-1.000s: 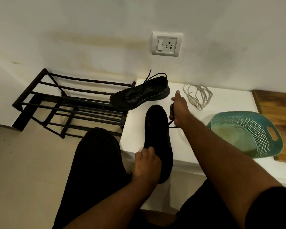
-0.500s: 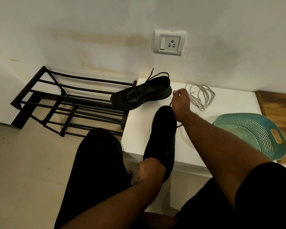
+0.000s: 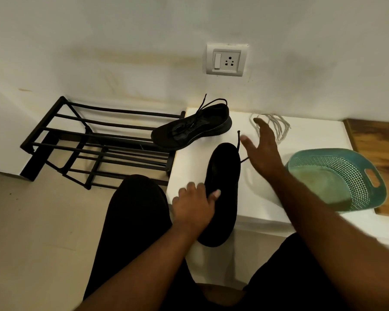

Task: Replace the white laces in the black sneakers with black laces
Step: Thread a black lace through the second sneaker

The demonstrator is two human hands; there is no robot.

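Left hand (image 3: 194, 205): holds the near black sneaker (image 3: 222, 194) on the white tabletop (image 3: 305, 140), thumb on top
Right hand (image 3: 262, 149): fingers spread wide, holding nothing
Black lace (image 3: 239, 142): sticks up from that shoe
Far sneaker (image 3: 193, 129): laced black
White laces (image 3: 276, 125): piled near the wall

Dim, warm indoor light falls from above, leaving the wall (image 3: 144, 41) unevenly lit with yellowish blotches. The right hand (image 3: 262, 151) is smeared by motion blur, its fingers soft-edged, while the left hand (image 3: 194, 207) gripping the near sneaker (image 3: 222, 182) reads sharper. Wide-angle distortion bows the edges; the sneaker's black fabric loses all detail.
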